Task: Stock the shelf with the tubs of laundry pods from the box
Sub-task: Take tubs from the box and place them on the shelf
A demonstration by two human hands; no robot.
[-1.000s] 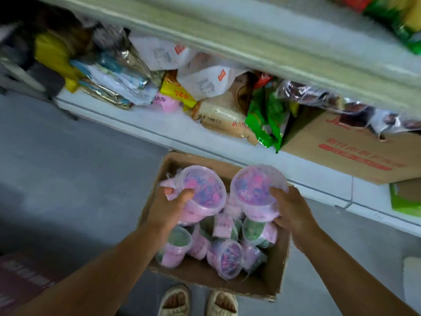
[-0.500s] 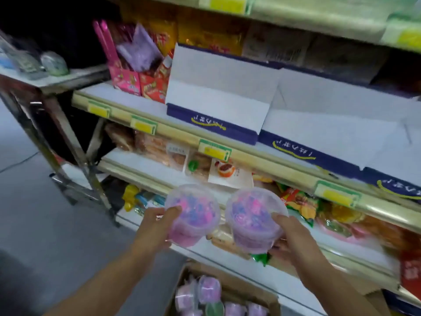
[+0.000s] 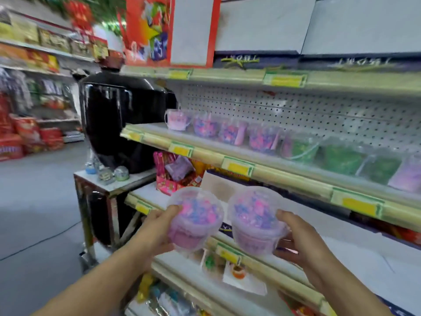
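Pink-filled tubs, one in each hand's grip [image 3: 157, 233] [image 3: 296, 242], sit below a shelf [image 3: 284, 172] lined with tubs [image 3: 230, 131].

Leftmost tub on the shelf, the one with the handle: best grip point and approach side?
Judging from this blurred view: take the leftmost tub round its body from the front. The handle juts left and looks thin; the next tub crowds its right side, and the shelf edge is open in front.

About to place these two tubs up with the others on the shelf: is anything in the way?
Nothing visible blocks the path. The left hand and right hand each hold a tub below the shelf; its front strip is bare before the row of tubs.
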